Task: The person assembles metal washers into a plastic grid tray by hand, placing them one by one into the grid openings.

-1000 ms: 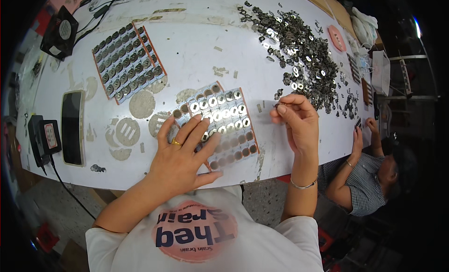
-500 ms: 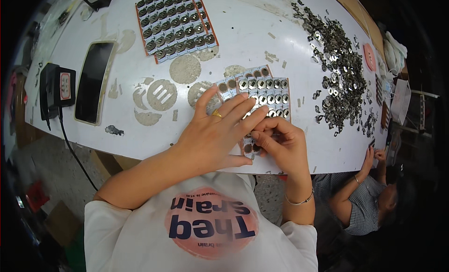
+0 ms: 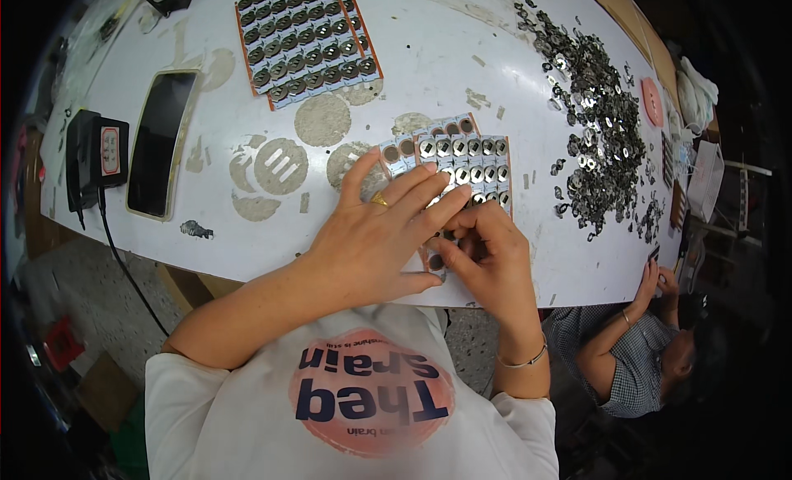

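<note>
A card (image 3: 505, 165) with rows of silvery metal pieces lies near the table's front edge, overlapping another card (image 3: 399, 151) that shows brown round discs. Across the left part of these cards rests my left hand (image 3: 375, 224), fingers spread, a gold ring on one of them. My right hand (image 3: 492, 257) is closed in a pinch at the lower rows, close to the left fingertips. Whatever sits between its thumb and finger is hidden or too small to name. Brown discs show just below the pinch.
Loose small metal pieces (image 3: 598, 133) form a long heap at right, beside a pink oval dish (image 3: 652, 102). Filled cards (image 3: 305, 42) lie at the far left-centre. A phone (image 3: 163, 141) and a black adapter (image 3: 103, 150) with cable lie left. Another person's hands (image 3: 656, 282) touch the right edge.
My right hand has shifted slightly left along the lower rows, its fingers more curled. My left hand stays spread on the cards. The whole view has shifted a little.
</note>
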The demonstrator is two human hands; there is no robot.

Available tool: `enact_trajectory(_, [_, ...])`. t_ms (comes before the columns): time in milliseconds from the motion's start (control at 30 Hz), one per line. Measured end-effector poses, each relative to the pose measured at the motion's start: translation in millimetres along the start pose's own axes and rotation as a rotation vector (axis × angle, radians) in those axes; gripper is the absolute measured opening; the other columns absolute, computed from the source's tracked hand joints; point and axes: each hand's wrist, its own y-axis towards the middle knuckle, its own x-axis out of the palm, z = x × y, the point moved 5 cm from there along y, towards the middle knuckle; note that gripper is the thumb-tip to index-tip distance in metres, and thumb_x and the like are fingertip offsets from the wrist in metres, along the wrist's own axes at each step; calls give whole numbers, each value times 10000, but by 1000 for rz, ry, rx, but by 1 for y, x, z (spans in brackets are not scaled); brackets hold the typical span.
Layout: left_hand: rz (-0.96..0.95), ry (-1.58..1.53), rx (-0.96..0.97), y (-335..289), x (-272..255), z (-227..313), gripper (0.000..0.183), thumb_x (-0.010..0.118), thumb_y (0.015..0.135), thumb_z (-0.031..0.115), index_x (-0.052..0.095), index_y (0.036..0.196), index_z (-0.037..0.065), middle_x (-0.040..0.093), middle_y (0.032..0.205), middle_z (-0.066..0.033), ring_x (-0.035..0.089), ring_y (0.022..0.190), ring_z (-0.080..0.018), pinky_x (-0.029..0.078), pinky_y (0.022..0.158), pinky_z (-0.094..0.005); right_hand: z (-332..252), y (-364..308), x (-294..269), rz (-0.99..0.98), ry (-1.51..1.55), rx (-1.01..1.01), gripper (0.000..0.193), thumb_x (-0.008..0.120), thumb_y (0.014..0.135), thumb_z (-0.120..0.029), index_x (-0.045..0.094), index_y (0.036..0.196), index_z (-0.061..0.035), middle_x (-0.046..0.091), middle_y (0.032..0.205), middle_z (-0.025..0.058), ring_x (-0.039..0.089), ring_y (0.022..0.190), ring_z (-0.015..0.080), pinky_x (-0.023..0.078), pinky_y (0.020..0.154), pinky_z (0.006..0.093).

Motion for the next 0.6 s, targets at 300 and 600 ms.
enact_trajectory(300, [43, 1, 22, 0, -2, 0, 1053, 900, 735, 525, 437, 1582, 103, 538, 1552, -119, 494, 1486, -294, 146, 1249, -672, -8, 1, -3, -47, -106, -19, 177, 781, 896, -54, 696, 1051, -57, 667, 987, 122, 668, 788, 328, 549, 703, 408])
enact_trajectory(600, [19, 26, 26, 1, -1, 1, 1024, 910, 713, 518, 486, 1550, 108, 547, 1543, -116, 497, 1482, -293, 132, 1266, -661, 40, 23, -92, 535, -852, -180, 261, 730, 929, -28, 725, 1188, -47, 732, 1023, 111, 641, 803, 297, 563, 765, 415])
